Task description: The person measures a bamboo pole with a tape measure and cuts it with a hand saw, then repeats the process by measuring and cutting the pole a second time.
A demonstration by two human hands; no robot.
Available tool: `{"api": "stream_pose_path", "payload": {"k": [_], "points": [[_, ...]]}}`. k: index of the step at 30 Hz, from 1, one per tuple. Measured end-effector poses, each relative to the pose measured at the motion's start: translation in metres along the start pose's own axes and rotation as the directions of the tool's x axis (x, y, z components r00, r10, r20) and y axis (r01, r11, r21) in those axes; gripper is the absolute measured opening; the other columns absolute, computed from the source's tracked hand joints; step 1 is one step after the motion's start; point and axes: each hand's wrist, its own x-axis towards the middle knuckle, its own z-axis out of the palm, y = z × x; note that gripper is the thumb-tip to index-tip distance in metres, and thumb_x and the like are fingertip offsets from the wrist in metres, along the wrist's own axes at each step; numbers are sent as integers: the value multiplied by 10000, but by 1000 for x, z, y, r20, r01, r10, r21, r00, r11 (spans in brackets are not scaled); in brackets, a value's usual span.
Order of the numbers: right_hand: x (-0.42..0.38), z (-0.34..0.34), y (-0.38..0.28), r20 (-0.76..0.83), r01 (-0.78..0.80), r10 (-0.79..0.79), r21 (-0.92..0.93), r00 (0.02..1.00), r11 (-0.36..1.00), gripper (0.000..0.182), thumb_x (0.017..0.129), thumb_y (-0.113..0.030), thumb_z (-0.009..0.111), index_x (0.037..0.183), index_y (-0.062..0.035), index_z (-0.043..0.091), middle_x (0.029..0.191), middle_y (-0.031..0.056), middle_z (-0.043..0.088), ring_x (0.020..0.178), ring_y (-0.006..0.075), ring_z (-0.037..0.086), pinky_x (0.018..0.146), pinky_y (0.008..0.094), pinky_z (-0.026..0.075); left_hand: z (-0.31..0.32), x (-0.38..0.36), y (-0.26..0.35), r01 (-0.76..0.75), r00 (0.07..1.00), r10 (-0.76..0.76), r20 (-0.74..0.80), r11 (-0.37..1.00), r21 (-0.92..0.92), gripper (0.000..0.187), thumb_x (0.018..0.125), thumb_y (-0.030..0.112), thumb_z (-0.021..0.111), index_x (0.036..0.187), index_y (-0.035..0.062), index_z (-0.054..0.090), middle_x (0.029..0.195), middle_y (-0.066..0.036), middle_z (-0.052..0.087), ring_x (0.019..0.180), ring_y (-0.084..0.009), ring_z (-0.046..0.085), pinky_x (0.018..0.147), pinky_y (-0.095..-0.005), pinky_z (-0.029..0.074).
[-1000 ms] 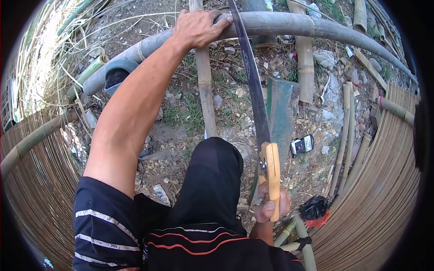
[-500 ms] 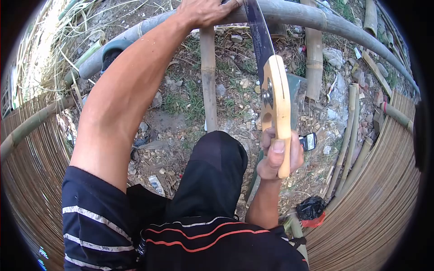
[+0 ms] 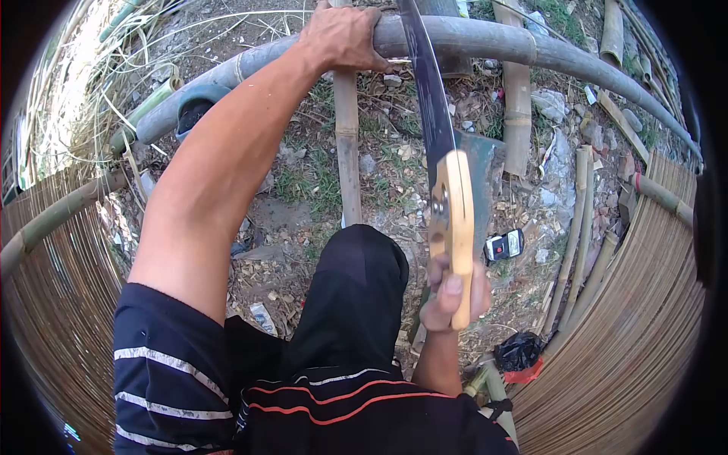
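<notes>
My right hand (image 3: 446, 305) is closed round the pale wooden handle of a hand saw (image 3: 458, 203). Its dark blade points away from me and crosses the thick grey-green bamboo pole (image 3: 493, 39) near the top of the view. Just left of the blade, my left hand (image 3: 340, 38) grips that pole, thumb on the near side. Whether the teeth are inside a cut cannot be seen from above. A bent knee in dark cloth lies between my arms.
Upright bamboo posts (image 3: 347, 144) stand under the pole. Stacks of thin bamboo strips (image 3: 629, 318) flank me on both sides. On the littered ground lie a black-and-white packet (image 3: 504, 245) and a black plastic bag (image 3: 519, 351). Loose cut bamboo (image 3: 582, 227) lies at right.
My right hand has drawn the saw back toward my body, a little to the left in view. My left hand stays on the pole, its fingers showing more. The view has shifted slightly.
</notes>
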Motion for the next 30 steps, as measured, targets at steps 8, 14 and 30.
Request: {"api": "stream_pose_path", "payload": {"k": [8,14,30], "points": [[83,53,6,-3,66,-66,41,998,997,360,1024,-252,567,770,3,549,592,75,532,458,213,537,476,359,421,3,-3,7,103,991,-103,-86,995,-6,590,687,469,840,1137,111,710,973,-136,797,909,-283,759,934,-436,463],[-33,-14,-5,17,94,-93,-40,995,995,342,971,-245,529,774,26,601,626,118,632,500,213,624,498,327,498,-5,2,11,139,989,-139,51,990,4,631,657,444,841,1184,125,703,983,-154,788,907,-272,754,936,-426,456],[-33,-27,-9,-3,-74,74,47,997,996,410,951,-297,503,743,37,619,630,111,643,542,220,665,548,334,564,-1,-4,6,96,985,-96,-141,995,-3,522,645,449,840,991,78,715,895,-176,781,899,-364,760,980,-506,465]]}}
